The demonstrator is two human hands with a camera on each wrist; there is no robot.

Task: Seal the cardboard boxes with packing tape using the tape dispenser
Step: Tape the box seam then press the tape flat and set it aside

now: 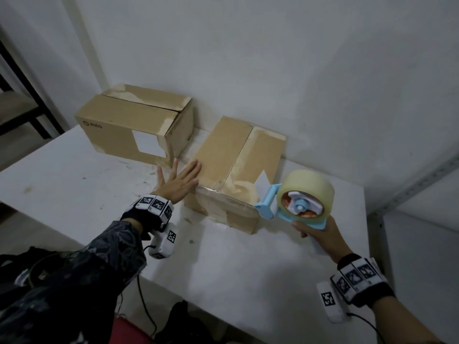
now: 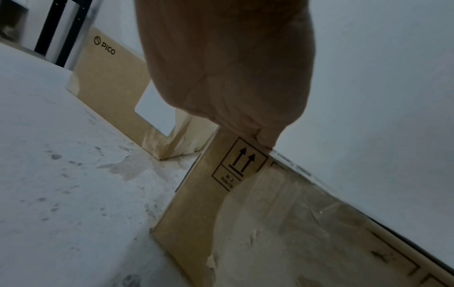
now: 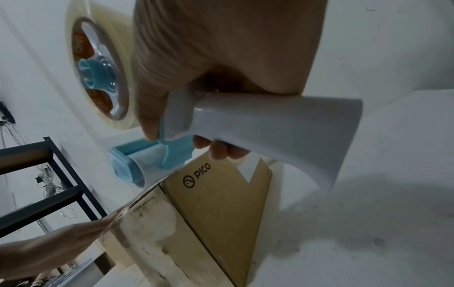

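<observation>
The left hand (image 1: 179, 182) lies flat, fingers spread, on the near box (image 1: 236, 167). The right hand (image 1: 323, 235) grips the tape dispenser (image 1: 295, 202) by its handle, its roller end just beside that box's right corner.

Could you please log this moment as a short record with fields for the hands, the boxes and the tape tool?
left hand: fingers straight, resting flat on the top of the near box
right hand: grips the handle of the tape dispenser
tape dispenser: blue and white, clear roll loaded, front end at the near box's right corner
near box: flaps closed, clear tape over its front edge
far box: flaps closed, by the wall, apart from the near box
surface: white table
</observation>
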